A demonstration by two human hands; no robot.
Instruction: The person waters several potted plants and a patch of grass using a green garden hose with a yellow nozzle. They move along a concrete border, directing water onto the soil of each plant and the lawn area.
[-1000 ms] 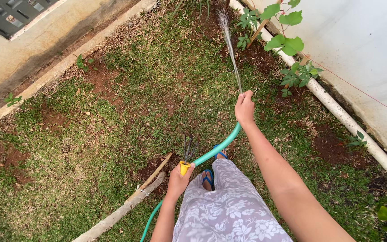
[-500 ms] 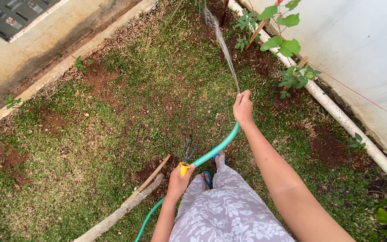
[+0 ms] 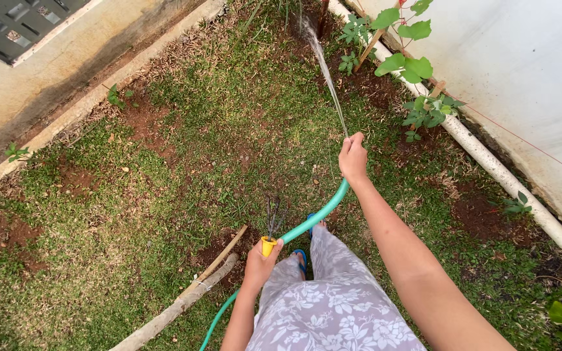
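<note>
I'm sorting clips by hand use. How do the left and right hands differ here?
The right hand is stretched far forward, gripping the end of the green hose as water sprays out. The left hand stays close to the body, holding a yellow-handled fork with dark prongs pointing up. The right hand is higher in view than the left. Both are closed in a grip over the lawn.

Teal-green hose [image 3: 312, 220] — yellow-handled tool [image 3: 268, 245] — skirt [image 3: 323, 305] (grey, white flowers).
</note>
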